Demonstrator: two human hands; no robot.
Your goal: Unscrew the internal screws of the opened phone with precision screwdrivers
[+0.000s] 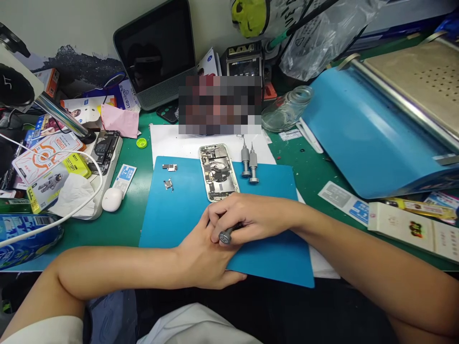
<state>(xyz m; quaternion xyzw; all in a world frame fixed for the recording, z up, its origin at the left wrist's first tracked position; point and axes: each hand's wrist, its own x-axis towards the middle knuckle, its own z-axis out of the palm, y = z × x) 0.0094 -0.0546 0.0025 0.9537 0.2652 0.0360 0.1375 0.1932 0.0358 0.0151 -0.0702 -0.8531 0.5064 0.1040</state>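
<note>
My right hand (244, 216) is closed around a screwdriver (225, 237), its dark round end cap pointing toward me. The tip of the screwdriver is hidden. Beneath it, my left hand (208, 255) lies palm down at the front edge of the blue mat (172, 215). Its thumb stretches out along the edge, and its fingers are mostly covered by my right hand. Just beyond my hands is an opened phone (218, 173) with bare inner parts. Two grey screwdrivers (245, 160) lie to its right. A small metal plate (169, 167) and a small bracket-like part (168, 184) lie to its left.
A glass jar (287, 110) lies on its side behind the mat. At left are a white earbud case (112, 199), a white cable (96, 177), boxes and a lamp stand (60, 114). A screen device (154, 52) stands at the back. A large blue sheet (351, 138) fills the right side.
</note>
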